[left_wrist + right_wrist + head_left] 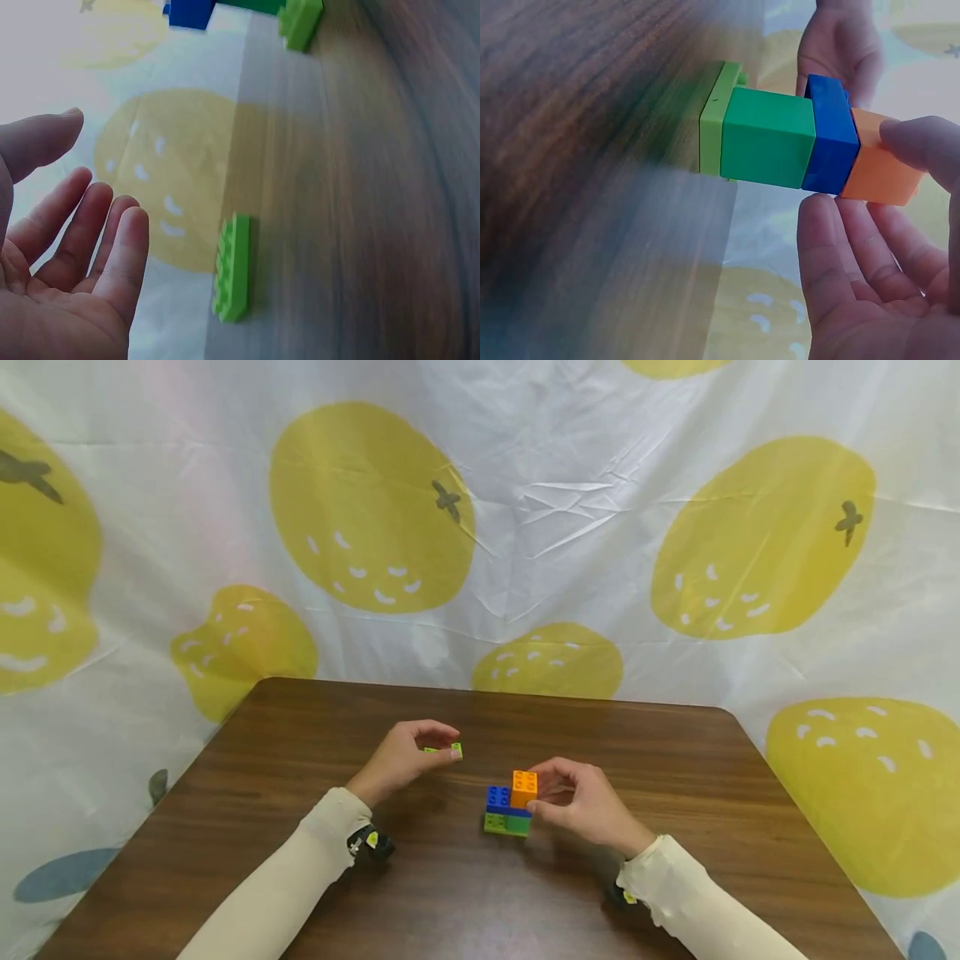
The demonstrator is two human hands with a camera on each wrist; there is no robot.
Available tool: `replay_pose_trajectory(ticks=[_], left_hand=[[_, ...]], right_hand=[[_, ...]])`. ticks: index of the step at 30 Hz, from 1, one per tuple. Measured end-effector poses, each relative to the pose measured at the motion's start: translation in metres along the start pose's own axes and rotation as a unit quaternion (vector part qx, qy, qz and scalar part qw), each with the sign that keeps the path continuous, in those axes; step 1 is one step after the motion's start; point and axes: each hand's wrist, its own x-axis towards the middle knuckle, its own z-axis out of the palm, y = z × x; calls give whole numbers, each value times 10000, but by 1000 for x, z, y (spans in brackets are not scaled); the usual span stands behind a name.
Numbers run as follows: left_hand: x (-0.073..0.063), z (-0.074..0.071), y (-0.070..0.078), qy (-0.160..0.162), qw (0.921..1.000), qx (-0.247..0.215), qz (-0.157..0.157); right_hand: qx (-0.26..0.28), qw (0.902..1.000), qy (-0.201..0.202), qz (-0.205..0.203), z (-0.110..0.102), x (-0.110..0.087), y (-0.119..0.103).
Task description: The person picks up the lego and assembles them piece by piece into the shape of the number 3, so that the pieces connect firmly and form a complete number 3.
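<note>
A small stack of toy building bricks stands on the table: a flat lime plate at the bottom, a green brick on one end of it, a flat blue brick over that, and an orange brick on top. My right hand pinches the orange brick, thumb on one side and fingers at the other. Left of the stack, my left hand hovers with fingers loosely bent and nothing in its grasp. Near it, a flat lime brick lies on the table, partly hidden behind that hand in the head view.
The brown wooden table has rounded far corners. Behind it hangs a white curtain printed with yellow fruit. Both forearms reach in from the near edge in cream sleeves, with dark wrist cameras strapped on.
</note>
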Motion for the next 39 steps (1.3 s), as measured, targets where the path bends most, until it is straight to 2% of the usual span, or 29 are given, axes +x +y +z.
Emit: replay_pose_trajectory(ticks=[14,22,39], left_hand=[[10,-20,-27,483,9952,687,-501],[13,-21,-33,397,9916,955,-775],[22,-13,-44,268,9868,1230,-1015]], right_hand=[[320,9993,39,-172,0,-2,-1],[294,9994,40,-166,-1,-3,1],[310,9994,-131,-71,1,-3,7]])
